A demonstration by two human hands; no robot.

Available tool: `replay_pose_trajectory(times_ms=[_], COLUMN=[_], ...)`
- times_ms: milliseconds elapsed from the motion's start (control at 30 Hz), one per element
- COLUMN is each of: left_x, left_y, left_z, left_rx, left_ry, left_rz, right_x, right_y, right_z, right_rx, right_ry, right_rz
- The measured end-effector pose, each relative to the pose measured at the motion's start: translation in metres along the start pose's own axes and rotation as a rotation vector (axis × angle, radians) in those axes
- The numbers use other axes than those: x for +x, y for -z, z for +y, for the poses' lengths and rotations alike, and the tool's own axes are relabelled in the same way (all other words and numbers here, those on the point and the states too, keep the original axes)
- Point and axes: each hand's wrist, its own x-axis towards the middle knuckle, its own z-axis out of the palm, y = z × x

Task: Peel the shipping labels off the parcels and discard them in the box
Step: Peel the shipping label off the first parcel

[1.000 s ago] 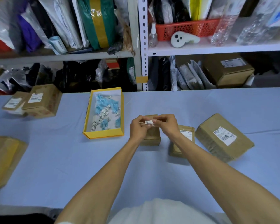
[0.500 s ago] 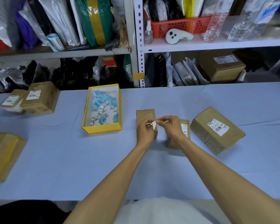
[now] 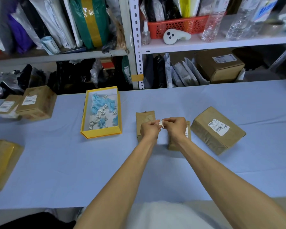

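Note:
A crumpled white label (image 3: 161,124) is pinched between my left hand (image 3: 149,128) and my right hand (image 3: 177,126), above the table's middle. Below my left hand lies a small brown parcel (image 3: 144,119) whose top shows no label. A second small parcel (image 3: 177,143) sits under my right wrist, with part of a label showing. To the right is a larger brown parcel (image 3: 217,129) with a white label on top. The yellow box (image 3: 101,133) stands to the left, with several crumpled white and blue scraps inside.
Two labelled brown parcels (image 3: 35,103) sit at the table's far left, and a yellow-taped parcel (image 3: 0,161) lies at the near left edge. Shelves packed with mailers, bottles and a red basket (image 3: 177,25) stand behind the blue-covered table (image 3: 73,171).
Both hands have stayed together over the small parcels. The label between the fingers has gone from a flat strip to a crumpled wad.

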Motion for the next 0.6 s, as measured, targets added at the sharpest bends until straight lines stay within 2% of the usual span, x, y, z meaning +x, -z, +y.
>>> replay_pose_trajectory(times_ms=[233,400,467,600], left_x=[-0.001,-0.006,-0.007,-0.01], left_y=[0.013,0.004,-0.001,-0.002], left_z=[0.005,-0.001,-0.003,-0.006], left_rx=[0.043,-0.103,-0.153,-0.118], left_ry=[-0.068,-0.156,-0.193,-0.233], left_rz=[-0.026,-0.012,-0.057,-0.011], right_x=[-0.003,-0.007,-0.006,-0.006], right_y=[0.0,0.006,0.011,0.016], right_z=[-0.005,-0.014,-0.013,-0.007], right_rx=[0.184,0.299,0.345,0.223], right_ry=[-0.079,-0.098,-0.086,-0.01], right_rz=[0.03,0.014,-0.003,0.014])
